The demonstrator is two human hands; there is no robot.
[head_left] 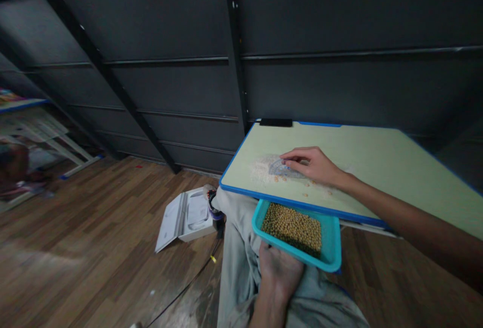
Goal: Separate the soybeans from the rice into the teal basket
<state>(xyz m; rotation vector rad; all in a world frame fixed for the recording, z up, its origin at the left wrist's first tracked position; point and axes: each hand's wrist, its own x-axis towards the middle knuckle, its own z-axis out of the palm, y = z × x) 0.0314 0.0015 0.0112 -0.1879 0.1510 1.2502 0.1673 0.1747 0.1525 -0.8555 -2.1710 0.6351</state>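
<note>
My left hand (279, 267) is palm up under the near side of a turquoise plastic basket (334, 240) and holds it just below the table's front edge. Its fingers are hidden beneath the basket. Round tan beans (292, 227), like soybeans, fill much of the basket. Over the table, my right hand (314, 163) is closed on a clear plastic protractor (281, 168), which lies low against the tabletop. Pale small grains (260, 169) are spread around the protractor's left side. Several orange-tan kernels (277, 179) lie along its near side.
The pale green table (370, 152) has a blue edge, and a black flat object (276, 123) sits at its back left. On the wooden floor are an opened white box (194, 212) and a black cable (184, 288). A dark panelled wall (181, 86) stands behind.
</note>
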